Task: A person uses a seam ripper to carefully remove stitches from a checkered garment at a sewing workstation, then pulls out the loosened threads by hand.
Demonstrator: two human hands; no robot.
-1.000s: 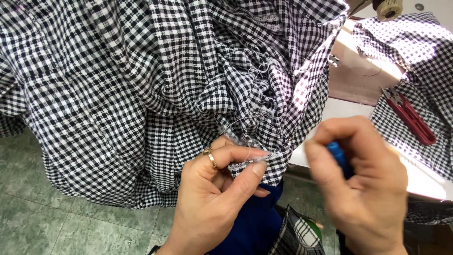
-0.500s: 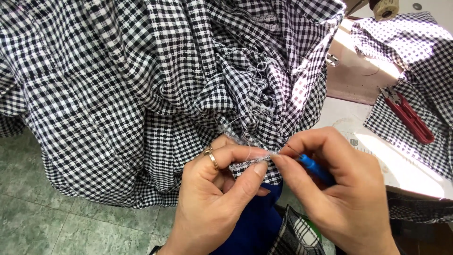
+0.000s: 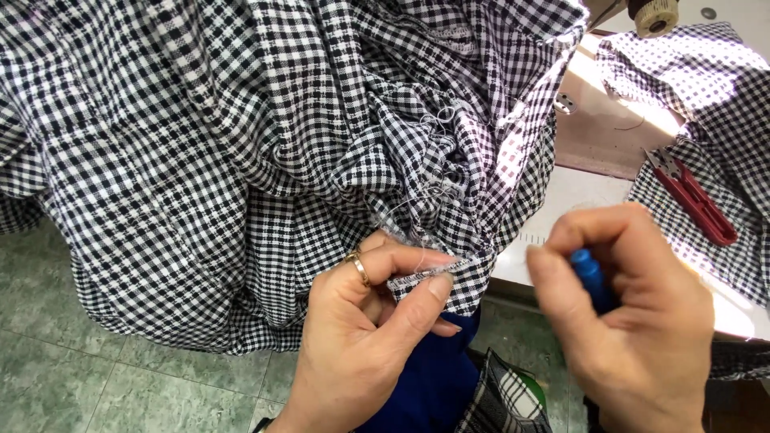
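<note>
Gingham fabric pinched, left hand

Count on inspection: two hands, left and right. One ring, on the left hand. One blue tool, in the right hand. One red snips on the table. Two pieces of checked cloth: large, small. One thread spool, partly cut off.
</note>
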